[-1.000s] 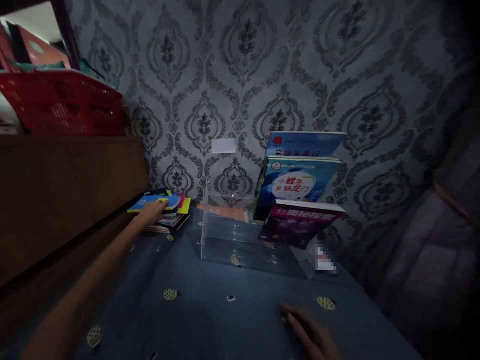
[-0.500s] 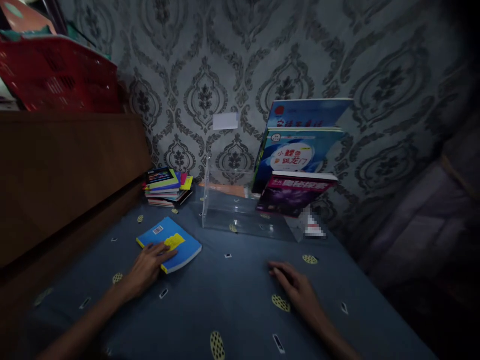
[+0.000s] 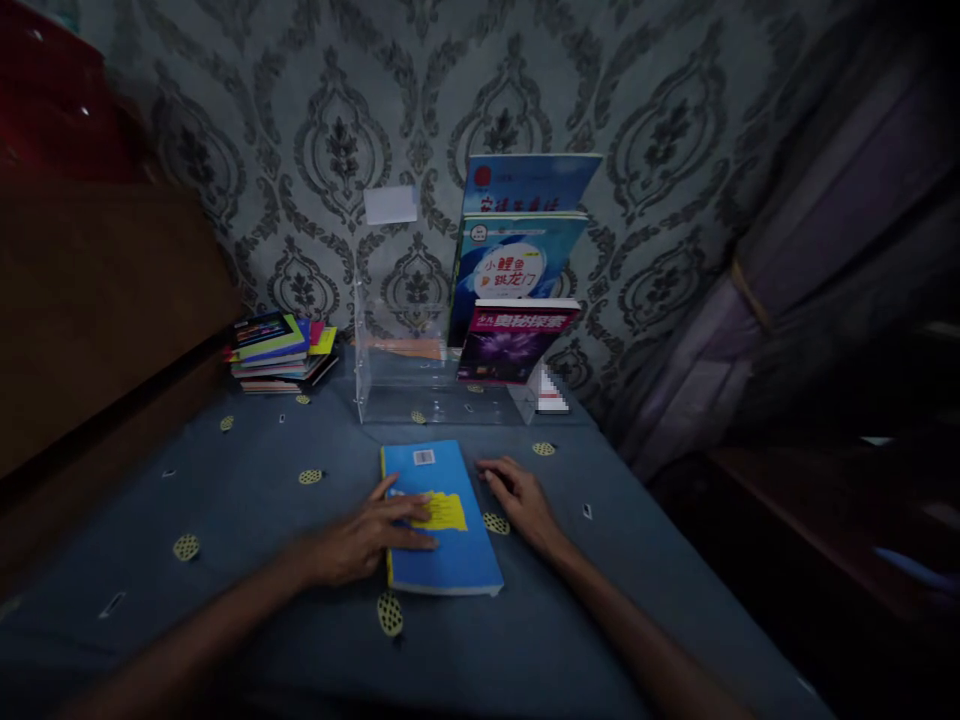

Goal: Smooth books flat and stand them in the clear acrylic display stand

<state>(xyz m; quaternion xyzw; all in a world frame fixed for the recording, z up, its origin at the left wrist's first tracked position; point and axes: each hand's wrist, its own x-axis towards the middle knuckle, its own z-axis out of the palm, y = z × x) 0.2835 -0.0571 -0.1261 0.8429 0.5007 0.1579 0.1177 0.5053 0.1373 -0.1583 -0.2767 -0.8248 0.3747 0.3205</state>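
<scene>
A blue book (image 3: 450,562) with a yellow patch and a barcode lies flat on the dark patterned tablecloth. My left hand (image 3: 367,535) rests on its left half, fingers spread over the cover and the yellow patch, not wrapped around it. Just past the book's right edge is my right hand (image 3: 521,500), loosely curled, with a gap between thumb and forefinger and nothing visible in it. Behind the book stands a clear acrylic rack (image 3: 412,400). On its right side lean a purple book (image 3: 510,345), a blue-green book (image 3: 555,245) and a taller blue book (image 3: 540,180).
A stack of small books (image 3: 274,355) sits at the back left, beside a brown wooden cabinet (image 3: 97,310) with a red basket (image 3: 60,100) on top. A white label (image 3: 390,205) is on the rack's upper left. A tied curtain (image 3: 720,330) hangs at the right.
The blue book has slid right and nearer to me under my left hand, and has turned to stand straighter. My right hand is now close to its right edge. The view has shifted right.
</scene>
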